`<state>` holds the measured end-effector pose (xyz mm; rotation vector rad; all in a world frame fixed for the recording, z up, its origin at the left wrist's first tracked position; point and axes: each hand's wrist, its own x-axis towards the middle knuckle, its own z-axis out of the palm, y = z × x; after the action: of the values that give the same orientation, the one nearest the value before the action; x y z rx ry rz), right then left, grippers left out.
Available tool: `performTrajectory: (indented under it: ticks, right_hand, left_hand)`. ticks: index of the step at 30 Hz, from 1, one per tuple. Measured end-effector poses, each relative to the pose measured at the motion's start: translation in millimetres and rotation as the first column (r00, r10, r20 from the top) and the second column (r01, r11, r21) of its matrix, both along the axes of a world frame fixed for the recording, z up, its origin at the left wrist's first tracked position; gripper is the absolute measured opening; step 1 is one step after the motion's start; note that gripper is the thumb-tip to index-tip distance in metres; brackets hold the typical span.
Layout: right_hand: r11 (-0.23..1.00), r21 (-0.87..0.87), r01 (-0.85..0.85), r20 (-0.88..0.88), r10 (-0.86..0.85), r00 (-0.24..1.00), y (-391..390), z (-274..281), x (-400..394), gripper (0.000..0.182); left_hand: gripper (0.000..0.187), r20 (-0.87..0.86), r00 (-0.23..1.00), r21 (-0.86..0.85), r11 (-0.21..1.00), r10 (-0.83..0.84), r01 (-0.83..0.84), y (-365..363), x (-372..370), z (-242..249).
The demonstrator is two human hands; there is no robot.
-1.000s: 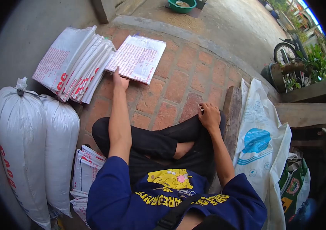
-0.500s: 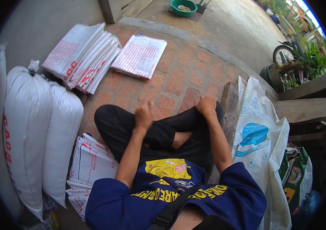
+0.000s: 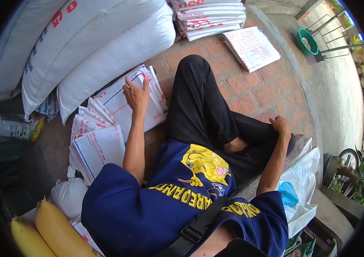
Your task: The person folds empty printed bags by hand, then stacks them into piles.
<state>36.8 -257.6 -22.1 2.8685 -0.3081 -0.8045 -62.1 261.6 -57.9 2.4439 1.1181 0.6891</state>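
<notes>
My left hand (image 3: 136, 96) is raised over a spread stack of folded white printed sacks (image 3: 117, 103) on the floor to my left. Its thumb and fingers stand apart with nothing between them. The near part of that stack fans out, and one folded sack (image 3: 99, 147) lies at its front. My right hand (image 3: 281, 126) rests on my right knee, on the black trousers (image 3: 250, 124), with its fingers curled down. I cannot tell whether these fingers pinch the cloth.
Big filled white sacks (image 3: 117, 47) lean along the left. Ahead are a tall pile of folded sacks (image 3: 212, 19) and a smaller pile (image 3: 252, 48) on brick paving. A green basin (image 3: 306, 42) stands beyond the kerb. Yellow bags (image 3: 58, 225) lie at lower left, a white woven sack (image 3: 304, 184) at right.
The view has swung left. My left hand has gone from in front of my left leg to above the folded sacks at my left. The left knee is now raised; my right hand stays on its knee.
</notes>
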Motion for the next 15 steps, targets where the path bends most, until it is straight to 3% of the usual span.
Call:
performTrajectory:
  ticks: [1,3,4,6,7,8,13,14,15]
  right_hand:
    - [1.000,0.007,-0.003,-0.002,0.003,1.000,4.5,3.5,-4.2,0.054]
    - [1.000,0.003,0.010,0.080,-0.010,0.997,10.9,15.6,-9.5,0.052]
    - [1.000,-0.002,0.014,0.088,-0.014,0.996,16.6,25.5,-12.9,0.052]
    - [0.999,-0.046,-0.027,0.126,0.033,0.991,30.7,41.3,-23.4,0.050]
    - [0.998,-0.051,-0.021,0.127,0.028,0.992,30.1,42.5,-25.4,0.050]
    - [0.998,-0.051,-0.030,0.140,0.037,0.989,30.3,42.4,-25.6,0.050]
    - [1.000,0.002,-0.020,0.229,0.019,0.973,29.2,40.2,-30.9,0.048]
    - [0.998,0.045,-0.037,0.282,0.022,0.959,31.0,37.6,-33.0,0.046]
    - [0.994,0.091,-0.063,0.332,0.030,0.943,34.5,31.7,-30.8,0.044]
  left_hand:
    - [0.049,-0.002,1.000,0.007,1.000,0.003,-0.003,10.4,-1.7,-21.7]
    - [0.061,-0.305,0.936,0.146,0.980,0.175,-0.136,24.7,0.4,-78.1]
    - [0.061,-0.299,0.939,0.139,0.981,0.170,-0.133,27.8,2.6,-81.4]
    - [0.052,-0.425,0.905,0.009,1.000,-0.013,0.018,33.3,5.3,-85.7]
    - [0.035,-0.335,0.939,-0.121,0.992,-0.081,0.042,39.0,5.2,-81.8]
    - [0.035,-0.332,0.939,-0.122,0.991,-0.085,0.046,39.6,4.5,-71.6]
    - [0.020,0.001,0.994,-0.135,0.985,-0.108,0.107,46.0,-25.2,-19.4]
    - [0.017,0.088,0.988,-0.091,0.986,-0.130,0.138,38.6,-37.2,4.2]
    - [0.016,0.067,0.979,0.073,0.979,-0.194,0.189,28.5,-50.0,33.8]
